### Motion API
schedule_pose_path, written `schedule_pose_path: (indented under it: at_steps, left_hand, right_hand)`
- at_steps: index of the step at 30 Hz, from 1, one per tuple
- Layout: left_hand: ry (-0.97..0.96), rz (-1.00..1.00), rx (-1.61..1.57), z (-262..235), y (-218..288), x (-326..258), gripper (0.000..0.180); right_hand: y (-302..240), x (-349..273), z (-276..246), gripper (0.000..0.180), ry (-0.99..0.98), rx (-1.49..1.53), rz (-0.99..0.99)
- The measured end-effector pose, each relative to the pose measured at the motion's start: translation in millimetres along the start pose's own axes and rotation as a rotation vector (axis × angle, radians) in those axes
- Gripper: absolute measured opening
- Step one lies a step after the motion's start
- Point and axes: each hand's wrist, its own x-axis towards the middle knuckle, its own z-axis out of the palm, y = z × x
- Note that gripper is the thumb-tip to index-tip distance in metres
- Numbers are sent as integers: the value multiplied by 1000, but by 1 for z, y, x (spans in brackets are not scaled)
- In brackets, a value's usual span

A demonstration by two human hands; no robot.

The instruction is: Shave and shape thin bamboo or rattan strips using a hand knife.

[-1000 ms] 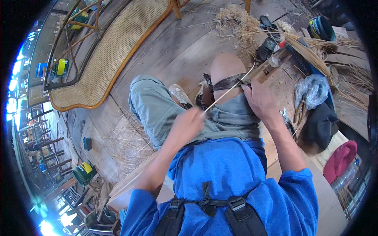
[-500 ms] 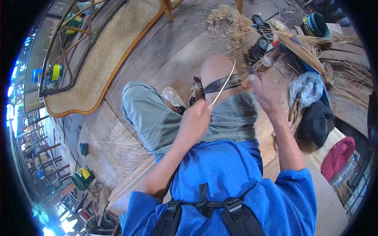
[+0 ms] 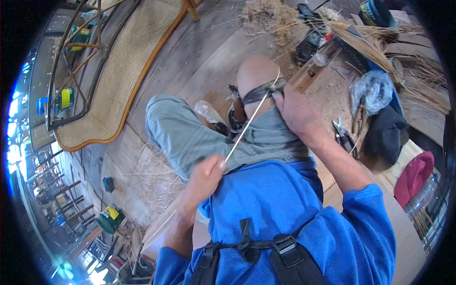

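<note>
My left hand (image 3: 205,178) is closed on the lower end of a thin, pale cane strip (image 3: 248,124), above my left thigh. The strip runs taut up across my right knee (image 3: 256,71), over a dark cloth band (image 3: 261,92) tied round that leg. At the band's right side, my right hand (image 3: 300,113) is closed with its thumb close to the strip. Its fingers are partly hidden, and what they hold cannot be made out.
A woven cane panel with a wooden rim (image 3: 121,71) stands at left. Pliers (image 3: 343,134), a clear plastic bag (image 3: 373,90), a black cap (image 3: 387,137) and a red cap (image 3: 414,178) are at right. Shavings (image 3: 270,21) and cane bundles (image 3: 363,50) lie farther off.
My left hand has drawn back toward me and left, pulling the strip's end along. My right hand has moved left onto the knee band. The pliers have come into sight.
</note>
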Motion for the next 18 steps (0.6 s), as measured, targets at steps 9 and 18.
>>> schedule_pose_path:
  at_steps: [9,18]
  left_hand:
    - [-39,-898,-207,-88,-186,-221,23]
    - [395,517,644,-33,15,43,17]
  right_hand:
    - [3,2,8,33,92,-25,-23]
    - [0,-5,1,34,58,-1,13]
